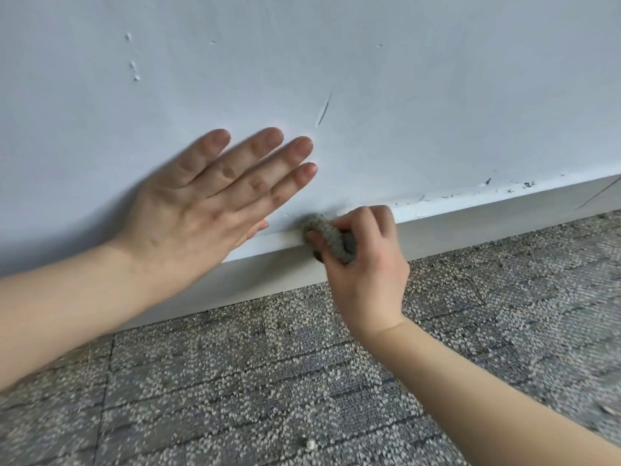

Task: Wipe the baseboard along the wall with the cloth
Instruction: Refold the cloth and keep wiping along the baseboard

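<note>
The cloth [331,237] is a grey-green, ribbed wad, bunched into a short roll. Its long axis slants from upper left to lower right, across the top edge of the baseboard [470,227]. The upper end lies against that edge where it meets the wall [403,79]; the lower end disappears into the palm. Full size and shape of the cloth cannot be made out.

The right hand [366,274] grips the cloth with fingers curled round it and the thumb on its near side. Knuckles face the wall.

The baseboard is a plain grey strip. It runs from lower left to upper right and is cut off at the right frame edge. The left forearm hides its left portion.

The left hand [195,210] lies flat on the wall just above the baseboard, fingers straight and spread, holding nothing. Only the thumb tip shows below the palm.

Dark scuffs [487,183] mark the wall above the baseboard to the right. Speckled grey carpet [268,381] meets the baseboard's lower edge.
</note>
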